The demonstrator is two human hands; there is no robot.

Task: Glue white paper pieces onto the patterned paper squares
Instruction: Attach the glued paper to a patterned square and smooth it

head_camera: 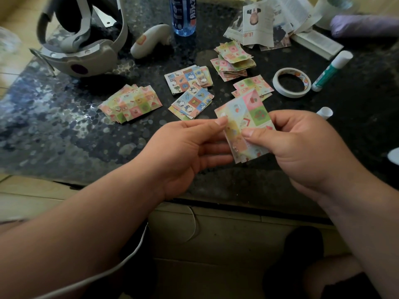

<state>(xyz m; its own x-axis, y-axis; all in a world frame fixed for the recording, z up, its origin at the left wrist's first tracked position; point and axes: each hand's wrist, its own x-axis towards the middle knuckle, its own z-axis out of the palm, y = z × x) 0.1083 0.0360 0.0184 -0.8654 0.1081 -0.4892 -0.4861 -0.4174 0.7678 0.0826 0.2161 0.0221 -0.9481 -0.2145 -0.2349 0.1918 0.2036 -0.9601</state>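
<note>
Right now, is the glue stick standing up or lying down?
Lying down: the glue stick rests lengthwise on the dark table, beside the roll of tape.

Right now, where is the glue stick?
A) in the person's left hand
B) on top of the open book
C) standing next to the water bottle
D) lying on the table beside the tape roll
D: the glue stick lies on the table just right of the tape roll, while the left hand and right hand both pinch patterned paper.
</note>
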